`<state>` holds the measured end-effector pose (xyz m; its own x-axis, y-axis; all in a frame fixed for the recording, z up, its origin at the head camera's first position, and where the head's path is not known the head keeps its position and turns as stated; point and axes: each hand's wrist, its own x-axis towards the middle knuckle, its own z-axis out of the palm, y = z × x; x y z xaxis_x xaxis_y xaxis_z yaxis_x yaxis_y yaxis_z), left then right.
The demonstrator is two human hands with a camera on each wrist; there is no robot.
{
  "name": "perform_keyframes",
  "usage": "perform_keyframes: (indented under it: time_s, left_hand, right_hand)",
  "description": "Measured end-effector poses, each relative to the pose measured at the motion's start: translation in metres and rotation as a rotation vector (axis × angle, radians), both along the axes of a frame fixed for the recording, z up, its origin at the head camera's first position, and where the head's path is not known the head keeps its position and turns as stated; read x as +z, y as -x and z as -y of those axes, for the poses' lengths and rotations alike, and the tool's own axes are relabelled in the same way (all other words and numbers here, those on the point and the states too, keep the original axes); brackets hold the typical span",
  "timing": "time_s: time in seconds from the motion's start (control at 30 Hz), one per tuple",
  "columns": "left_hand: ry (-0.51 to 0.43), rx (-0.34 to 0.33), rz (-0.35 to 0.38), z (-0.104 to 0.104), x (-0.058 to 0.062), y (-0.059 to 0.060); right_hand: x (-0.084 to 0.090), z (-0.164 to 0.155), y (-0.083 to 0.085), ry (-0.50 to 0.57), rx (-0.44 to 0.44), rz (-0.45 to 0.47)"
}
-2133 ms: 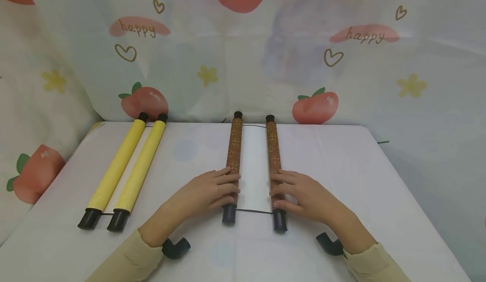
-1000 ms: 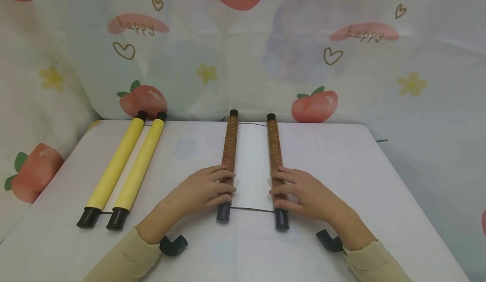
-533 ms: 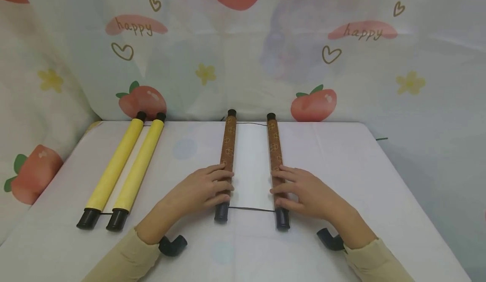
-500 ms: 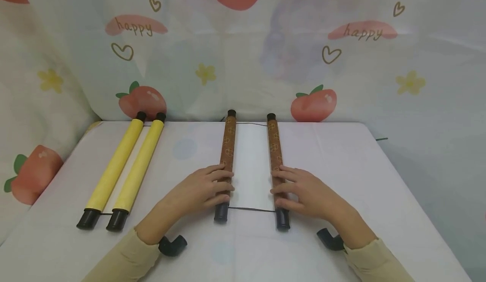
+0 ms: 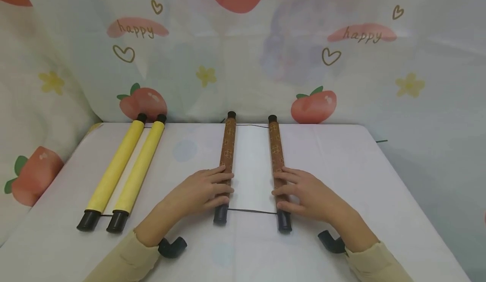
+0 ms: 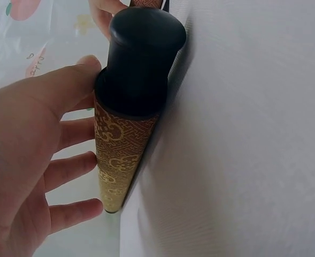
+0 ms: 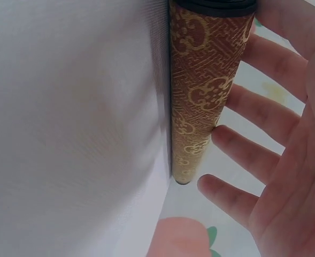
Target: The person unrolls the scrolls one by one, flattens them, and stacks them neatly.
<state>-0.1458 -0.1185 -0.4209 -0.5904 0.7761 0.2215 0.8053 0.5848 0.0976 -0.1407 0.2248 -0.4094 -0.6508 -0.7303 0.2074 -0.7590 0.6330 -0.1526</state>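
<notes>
On the white table point(image 5: 341, 168), from the left, we list: yellow paper scroll with black end caps point(image 5: 123, 170); our left hand point(image 5: 199, 189), fingers flat on the left brown patterned roller point(image 5: 226, 155); white sheet point(image 5: 250, 168) between; the right brown patterned roller point(image 5: 276, 155) under our flat right hand point(image 5: 303, 193).

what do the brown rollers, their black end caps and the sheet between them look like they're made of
Brown rollers: apparently woven brocade fabric wrap, gold pattern, visible weave in the wrist views. End caps: probably matte plastic or painted wood, smooth and dull. Sheet: white paper or silk, flat and matte; can't tell which.
</notes>
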Motion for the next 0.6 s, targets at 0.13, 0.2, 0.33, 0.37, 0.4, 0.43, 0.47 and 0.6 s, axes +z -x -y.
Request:
perform_keyframes:
  time_s: [0.13, 0.2, 0.33, 0.37, 0.4, 0.43, 0.47, 0.6]
  left_hand:
    - [0.010, 0.012, 0.000, -0.0004, 0.0012, -0.0010]
    - [0.018, 0.020, 0.008, -0.0004, 0.0019, -0.0016]
    - [0.023, 0.033, 0.021, 0.0000, 0.0025, -0.0019]
    - [0.020, 0.031, 0.020, 0.0003, 0.0025, -0.0019]
    - [0.017, 0.028, 0.017, 0.0007, 0.0023, -0.0018]
    - [0.010, 0.021, 0.014, 0.0009, 0.0022, -0.0015]
    - [0.005, 0.015, 0.008, 0.0011, 0.0019, -0.0012]
    - [-0.002, 0.000, 0.008, 0.0017, 0.0022, -0.0013]
  right_hand:
    - [-0.0002, -0.0008, 0.0000, 0.015, -0.009, -0.002]
    - [0.0004, -0.0010, -0.0005, 0.012, -0.012, -0.004]
    - [0.0015, -0.0009, -0.0005, -0.003, -0.026, 0.012]
    - [0.0021, -0.0008, -0.0007, -0.013, -0.033, 0.019]
    - [0.0027, -0.0008, -0.0007, -0.020, -0.038, 0.028]
    - [0.0032, -0.0008, -0.0007, -0.024, -0.044, 0.034]
    - [0.0039, -0.0010, -0.0007, -0.028, -0.051, 0.039]
    - [0.0037, -0.0016, -0.0005, -0.015, -0.051, 0.037]
